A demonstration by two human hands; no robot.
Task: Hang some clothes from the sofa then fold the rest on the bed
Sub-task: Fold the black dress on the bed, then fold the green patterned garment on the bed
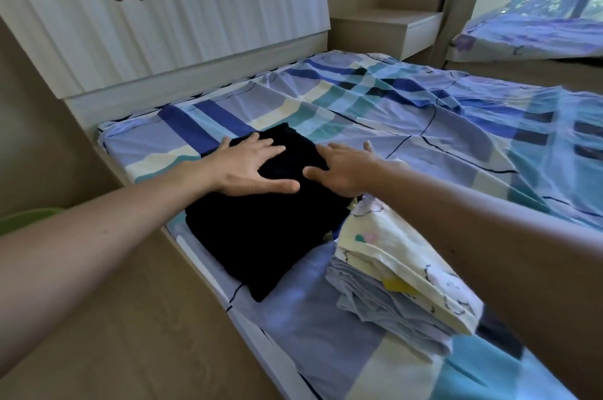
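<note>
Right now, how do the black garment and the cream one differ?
Colour: the black garment is plain dark; the cream garment is pale with small prints.
Support: the black one lies straight on the sheet; the cream one tops a stack of blue clothes.
Contact: the left hand and right hand press flat on the black one; neither touches the cream one.
Shared: both are folded.

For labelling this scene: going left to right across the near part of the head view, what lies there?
Green object → black folded garment → pale folded pile.
</note>
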